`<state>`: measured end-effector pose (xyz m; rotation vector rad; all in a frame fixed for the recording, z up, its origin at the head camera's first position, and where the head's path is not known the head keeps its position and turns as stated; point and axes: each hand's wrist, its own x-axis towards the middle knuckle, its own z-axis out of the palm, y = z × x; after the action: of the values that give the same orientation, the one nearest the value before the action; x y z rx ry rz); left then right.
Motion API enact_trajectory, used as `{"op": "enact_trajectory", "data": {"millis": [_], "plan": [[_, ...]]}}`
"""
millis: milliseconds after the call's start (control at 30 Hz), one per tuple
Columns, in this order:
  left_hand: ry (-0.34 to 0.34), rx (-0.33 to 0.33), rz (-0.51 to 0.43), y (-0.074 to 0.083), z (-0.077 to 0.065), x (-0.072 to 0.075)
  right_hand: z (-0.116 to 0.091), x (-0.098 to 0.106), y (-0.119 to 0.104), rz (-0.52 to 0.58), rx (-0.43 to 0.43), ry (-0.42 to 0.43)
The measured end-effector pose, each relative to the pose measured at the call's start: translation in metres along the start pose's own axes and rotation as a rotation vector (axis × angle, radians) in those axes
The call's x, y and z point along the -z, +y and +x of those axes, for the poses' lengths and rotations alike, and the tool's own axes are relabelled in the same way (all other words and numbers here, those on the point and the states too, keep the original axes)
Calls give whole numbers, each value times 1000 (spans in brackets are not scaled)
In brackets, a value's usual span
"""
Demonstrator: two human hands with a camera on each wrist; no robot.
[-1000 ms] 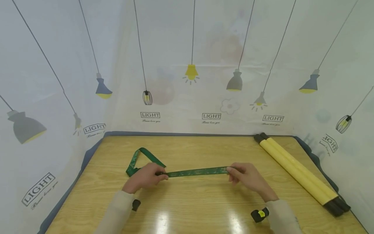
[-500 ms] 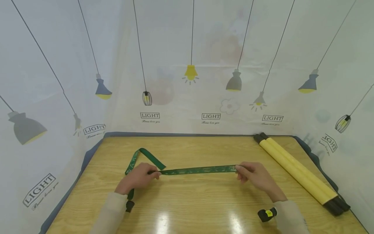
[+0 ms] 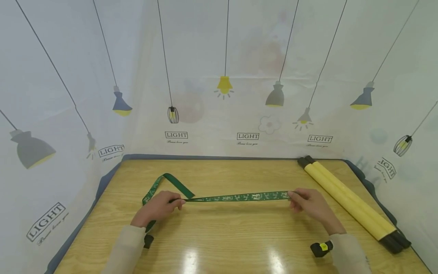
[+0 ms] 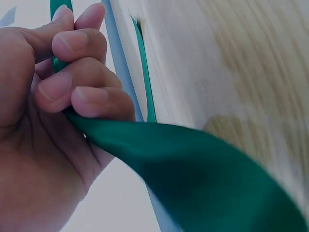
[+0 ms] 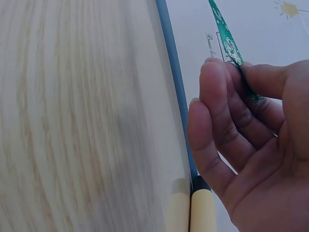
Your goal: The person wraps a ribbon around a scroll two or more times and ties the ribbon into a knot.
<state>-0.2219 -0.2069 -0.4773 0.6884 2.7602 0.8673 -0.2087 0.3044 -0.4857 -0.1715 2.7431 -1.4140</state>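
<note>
A green ribbon (image 3: 239, 197) with a pale printed pattern stretches between both hands above the wooden table. My left hand (image 3: 159, 208) pinches it between thumb and fingers, and the curled fingers also wrap its trailing part, as the left wrist view shows. From that palm the plain green side of the ribbon (image 4: 183, 154) bends away toward the camera. My right hand (image 3: 312, 205) pinches the other end between thumb and forefinger; a short tip of ribbon (image 5: 251, 92) pokes out inside the palm. Behind the left hand the rest lies in an angled fold on the table.
Two yellow rolls with black ends (image 3: 349, 198) lie side by side along the table's right edge. The wooden table (image 3: 239, 243) meets a white lamp-printed sheet (image 3: 212, 49) at its back and sides. A dark wrist camera (image 3: 321, 249) shows by the right sleeve.
The right hand has moved right with its ribbon end, and the left hand has shifted left. The taut span is longer, and its patterned face shows more clearly.
</note>
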Motion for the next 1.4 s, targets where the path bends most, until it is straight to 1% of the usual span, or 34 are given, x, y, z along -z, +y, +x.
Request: {"op": "enact_trajectory", "data": {"millis": [67, 133, 333, 467, 567, 633, 733, 867, 967, 1067, 1133, 1233, 1400], "plan": [[0, 0, -3, -1, 0, 0, 0, 2, 4, 13, -11, 5], [-1, 14, -12, -2, -1, 1, 1, 4, 8, 25, -25, 9], [6, 87, -86, -7, -4, 3, 0, 12, 16, 14, -75, 34], [12, 71, -94, -11, -9, 5, -1, 18, 21, 6, -102, 33], [-5, 39, -86, -12, -11, 7, -1, 21, 24, 14, -110, 26], [-17, 39, -79, -13, -12, 8, -2, 22, 25, 20, -115, 26], [-25, 50, -61, -14, -12, 9, -3, 23, 25, 20, -118, 33], [-21, 73, -91, -17, -13, 10, -5, 25, 25, 18, -119, 35], [-13, 68, -119, -19, -13, 10, -6, 26, 26, 25, -123, 30], [3, 59, -113, -20, -13, 10, -6, 28, 29, 34, -125, 27], [16, 65, -103, -20, -12, 10, -6, 29, 31, 25, -124, 31], [29, 79, -110, -18, -12, 9, -6, 30, 35, 14, -120, 38], [40, 127, -125, -14, -11, 7, -6, 32, 38, 8, -122, 45]]}}
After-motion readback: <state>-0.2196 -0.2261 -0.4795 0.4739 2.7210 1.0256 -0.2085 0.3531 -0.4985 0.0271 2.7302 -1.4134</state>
